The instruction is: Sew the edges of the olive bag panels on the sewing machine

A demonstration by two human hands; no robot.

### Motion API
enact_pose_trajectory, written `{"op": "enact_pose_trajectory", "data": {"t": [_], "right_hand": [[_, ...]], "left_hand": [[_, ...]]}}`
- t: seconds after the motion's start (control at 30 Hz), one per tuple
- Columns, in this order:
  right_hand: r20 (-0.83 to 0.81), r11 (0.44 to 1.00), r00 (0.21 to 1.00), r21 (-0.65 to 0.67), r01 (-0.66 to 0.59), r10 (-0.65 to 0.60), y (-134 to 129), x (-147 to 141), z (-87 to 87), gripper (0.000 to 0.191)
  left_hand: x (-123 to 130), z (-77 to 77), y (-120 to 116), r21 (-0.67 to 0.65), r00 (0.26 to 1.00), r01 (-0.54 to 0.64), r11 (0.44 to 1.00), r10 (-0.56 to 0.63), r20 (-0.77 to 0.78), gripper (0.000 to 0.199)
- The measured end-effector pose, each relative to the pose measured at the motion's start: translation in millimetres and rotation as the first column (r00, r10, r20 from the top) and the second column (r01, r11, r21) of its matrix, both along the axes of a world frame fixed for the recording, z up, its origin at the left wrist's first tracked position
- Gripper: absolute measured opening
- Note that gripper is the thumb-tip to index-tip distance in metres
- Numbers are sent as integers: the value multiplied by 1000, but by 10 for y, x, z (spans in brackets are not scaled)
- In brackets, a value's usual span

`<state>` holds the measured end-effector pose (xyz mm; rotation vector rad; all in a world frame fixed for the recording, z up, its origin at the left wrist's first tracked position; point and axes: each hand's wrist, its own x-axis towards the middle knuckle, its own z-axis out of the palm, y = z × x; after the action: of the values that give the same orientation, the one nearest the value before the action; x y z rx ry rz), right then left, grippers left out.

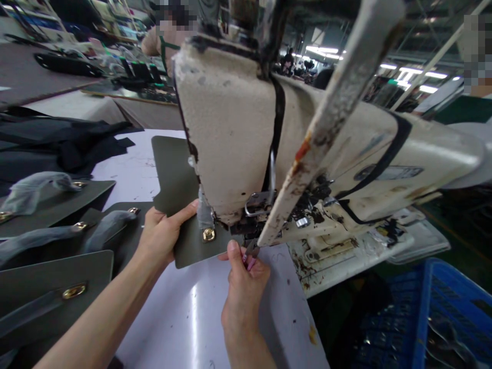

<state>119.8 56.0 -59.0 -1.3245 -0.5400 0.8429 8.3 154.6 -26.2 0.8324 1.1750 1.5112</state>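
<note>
My left hand (163,236) grips the edge of an olive-green leather bag flap (172,177), which stands tilted under the head of a cream sewing machine (226,118). A gold metal clasp (208,234) sits on the flap near my thumb. My right hand (244,279) is shut on small pink-handled thread snips (249,253), whose metal tips reach up near the flap's lower edge. The machine's presser foot (255,205) stands just beyond the snips. Part of the flap is hidden behind the machine.
Several similar olive flaps (46,302) with gold clasps and grey wrapping lie on the white table (192,318) at left. Black fabric (57,143) is piled behind them. A blue plastic crate (426,318) sits low at right. A co-worker (165,41) stands at the far table.
</note>
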Motion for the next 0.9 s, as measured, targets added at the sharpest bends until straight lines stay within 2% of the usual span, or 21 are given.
{"op": "enact_pose_trajectory", "data": {"t": [0.1, 0.37, 0.57, 0.77, 0.9], "right_hand": [[-124, 1000, 992, -19, 4, -6, 24, -47, 23, 41], [-193, 997, 979, -54, 57, -66, 36, -224, -27, 40], [-145, 998, 988, -36, 54, -59, 35, -255, -70, 40], [-114, 998, 992, 5, 55, -54, 49, -230, -65, 39], [-113, 999, 992, 4, 51, -50, 45, -205, -40, 38]], "left_hand": [[-21, -33, 41, 29, 1000, -12, 1000, 12, 3, 57], [-37, -34, 17, 53, 998, -54, 997, 55, -5, 61], [20, -26, -37, 93, 997, -82, 992, 82, 2, 53], [15, -90, -67, 21, 988, -153, 988, 153, 30, 49], [28, -133, -111, 23, 982, -186, 982, 185, 32, 50]]}}
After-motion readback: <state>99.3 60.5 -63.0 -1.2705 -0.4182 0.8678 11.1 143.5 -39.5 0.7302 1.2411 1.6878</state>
